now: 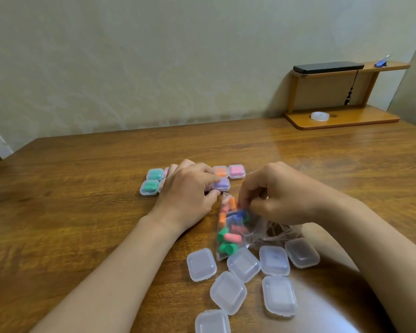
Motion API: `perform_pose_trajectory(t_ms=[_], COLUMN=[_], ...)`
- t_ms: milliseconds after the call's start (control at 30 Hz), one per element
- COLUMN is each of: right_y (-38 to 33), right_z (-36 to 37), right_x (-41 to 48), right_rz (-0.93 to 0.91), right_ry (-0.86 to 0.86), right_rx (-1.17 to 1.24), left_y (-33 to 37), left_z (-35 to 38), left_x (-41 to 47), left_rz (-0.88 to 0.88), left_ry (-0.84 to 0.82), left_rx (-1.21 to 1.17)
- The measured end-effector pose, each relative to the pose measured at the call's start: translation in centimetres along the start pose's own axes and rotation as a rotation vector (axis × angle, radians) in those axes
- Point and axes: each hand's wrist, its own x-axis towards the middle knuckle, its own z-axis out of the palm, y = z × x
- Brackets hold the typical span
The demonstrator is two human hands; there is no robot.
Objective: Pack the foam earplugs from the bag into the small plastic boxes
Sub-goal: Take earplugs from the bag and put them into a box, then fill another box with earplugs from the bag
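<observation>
A clear bag (pixel 233 227) of orange, pink, green and blue foam earplugs (pixel 233 236) lies mid-table. My right hand (pixel 283 198) curls its fingertips into the bag's mouth and pinches among the earplugs; which one is hidden. My left hand (pixel 187 193) covers part of a row of filled, closed boxes, with index finger and thumb pinching the purple box (pixel 222 185). Two green boxes (pixel 151 181), an orange box (pixel 221 171) and a pink box (pixel 236 171) sit beside it. Several empty clear boxes (pixel 243 265) lie closed near me.
A wooden desk shelf (pixel 344 118) stands at the back right with a tape roll (pixel 319 115) on its base, and a black flat device (pixel 328 67) and a blue clip (pixel 381 63) on top. The wall runs along the table's far edge.
</observation>
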Motion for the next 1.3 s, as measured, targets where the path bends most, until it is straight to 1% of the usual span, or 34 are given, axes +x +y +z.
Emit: perform_pose_trajectory(t_ms=[400,567,633,700,800,867,1000,1100,1200,1300], right_y=[-0.2,-0.1,-0.2,-0.4,-1.3,-2.3,-4.3,-5.2,-6.0,-6.6], right_z=[0.0,0.0,-0.1,-0.4,-0.7,-0.4,1.2,1.6,2.2,4.0], right_x=[-0.2,-0.1,-0.1,-0.3,-0.9,-1.4,-2.0,-2.4,-2.2,-0.9], right_rz=[-0.011,-0.012,-0.023,-0.059,-0.171,-0.277,-0.410,-0.434,-0.449,-0.338], right_ry=[-0.008,-0.012,0.026,0.107,0.166,0.111,-0.103,-0.277,-0.365,-0.451], right_rx=[-0.026,-0.025,-0.011,0.023,0.113,0.150,0.188,0.110,0.031,-0.150], left_y=[-0.2,-0.2,-0.1,-0.1,0.1,0.3,0.4,0.4,0.5,0.4], left_z=[0.0,0.0,-0.3,-0.5,-0.8,-1.0,-1.1,-1.0,-1.0,-0.8], left_x=[0.0,-0.1,-0.1,-0.1,-0.2,-0.3,-0.4,-0.5,-0.5,-0.5], left_rz=[-0.002,0.011,0.017,0.019,0.008,0.004,-0.008,-0.034,-0.036,-0.022], left_ry=[-0.033,-0.002,0.017,0.032,0.031,0.025,0.017,0.018,0.022,0.042], left_rx=[0.016,-0.023,-0.036,-0.045,-0.052,-0.068,-0.098,-0.105,-0.110,-0.113])
